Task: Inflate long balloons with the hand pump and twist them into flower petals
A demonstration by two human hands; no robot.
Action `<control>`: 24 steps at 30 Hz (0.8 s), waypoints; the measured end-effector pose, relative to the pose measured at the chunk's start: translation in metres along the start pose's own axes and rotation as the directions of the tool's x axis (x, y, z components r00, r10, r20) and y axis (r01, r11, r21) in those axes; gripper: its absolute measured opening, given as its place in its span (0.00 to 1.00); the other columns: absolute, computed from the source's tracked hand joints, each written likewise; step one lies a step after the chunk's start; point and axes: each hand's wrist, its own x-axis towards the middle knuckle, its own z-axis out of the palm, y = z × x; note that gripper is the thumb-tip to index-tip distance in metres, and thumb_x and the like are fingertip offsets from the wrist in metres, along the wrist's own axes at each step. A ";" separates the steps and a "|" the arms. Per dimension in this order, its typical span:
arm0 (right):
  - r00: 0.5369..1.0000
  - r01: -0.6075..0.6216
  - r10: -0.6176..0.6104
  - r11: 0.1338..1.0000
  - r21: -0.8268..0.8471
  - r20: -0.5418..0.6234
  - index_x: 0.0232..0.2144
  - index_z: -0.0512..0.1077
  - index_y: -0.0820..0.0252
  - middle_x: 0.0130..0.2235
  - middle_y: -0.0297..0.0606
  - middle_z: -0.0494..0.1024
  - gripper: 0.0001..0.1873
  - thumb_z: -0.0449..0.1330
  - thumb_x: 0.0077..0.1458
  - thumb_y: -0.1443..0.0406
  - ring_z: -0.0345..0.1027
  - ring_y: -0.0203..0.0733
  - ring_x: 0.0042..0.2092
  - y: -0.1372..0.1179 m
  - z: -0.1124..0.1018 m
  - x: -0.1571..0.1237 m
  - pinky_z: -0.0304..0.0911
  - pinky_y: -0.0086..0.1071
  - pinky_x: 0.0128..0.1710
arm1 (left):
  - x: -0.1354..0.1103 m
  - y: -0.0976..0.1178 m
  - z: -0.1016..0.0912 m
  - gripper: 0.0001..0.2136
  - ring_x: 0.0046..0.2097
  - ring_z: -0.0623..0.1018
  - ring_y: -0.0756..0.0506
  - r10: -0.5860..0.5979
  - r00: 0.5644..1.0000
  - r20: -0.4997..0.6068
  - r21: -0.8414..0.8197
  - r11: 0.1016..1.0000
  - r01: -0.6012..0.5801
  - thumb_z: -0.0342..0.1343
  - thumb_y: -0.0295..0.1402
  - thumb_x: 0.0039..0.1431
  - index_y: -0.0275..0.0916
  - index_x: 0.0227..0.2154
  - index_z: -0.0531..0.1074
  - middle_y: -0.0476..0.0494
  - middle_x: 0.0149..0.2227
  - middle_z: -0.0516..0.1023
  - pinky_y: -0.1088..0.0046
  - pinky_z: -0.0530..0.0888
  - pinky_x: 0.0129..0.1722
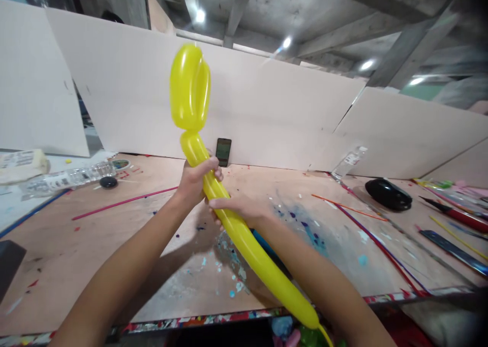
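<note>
A long yellow modelling balloon (249,248) slants across the middle of the view, from upper left down to the lower right. Its top is twisted into a folded loop, with a narrow pinch below it. My left hand (198,177) is wrapped round the balloon a little under that twist. Just below, my right hand (236,208) grips the same balloon, thumb on top and fingers underneath. The balloon's thin uninflated tail hangs near my right forearm at the bottom edge.
A phone (223,152) leans on the white partition (267,113). Plastic bottles (349,161) lie or stand left and right. At right are a black rounded object (388,193), a red-handled tool (457,214) and uninflated balloons (377,243). A pink strip (124,203) crosses the paint-stained table (152,265).
</note>
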 end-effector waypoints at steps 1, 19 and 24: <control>0.999 -0.023 0.020 0.997 0.080 0.032 0.27 0.70 0.60 0.24 0.36 0.72 0.08 0.60 0.48 0.61 0.65 0.38 0.25 -0.005 0.002 -0.010 0.62 0.32 0.25 | 0.000 0.005 -0.001 0.11 0.23 0.67 0.55 -0.016 1.000 0.016 -0.099 0.995 0.018 0.61 0.31 0.45 0.40 0.30 0.63 0.56 0.22 0.63 0.79 0.68 0.25; 0.976 -0.112 0.053 0.955 0.274 0.211 0.42 0.69 0.65 0.38 0.37 0.73 0.15 0.55 0.60 0.58 0.69 0.35 0.34 0.001 -0.001 -0.027 0.68 0.33 0.33 | -0.007 -0.006 0.007 0.13 0.18 0.62 0.57 -0.199 0.971 0.134 -0.178 0.959 0.221 0.62 0.28 0.44 0.38 0.31 0.63 0.57 0.20 0.60 0.82 0.63 0.18; 0.964 -0.127 0.042 0.940 0.316 0.261 0.34 0.69 0.63 0.29 0.34 0.72 0.14 0.57 0.56 0.56 0.67 0.34 0.28 0.006 -0.004 -0.015 0.66 0.30 0.29 | -0.008 -0.004 0.006 0.12 0.20 0.65 0.57 -0.172 0.969 0.180 -0.286 0.933 0.218 0.61 0.28 0.46 0.39 0.33 0.64 0.56 0.21 0.62 0.82 0.66 0.21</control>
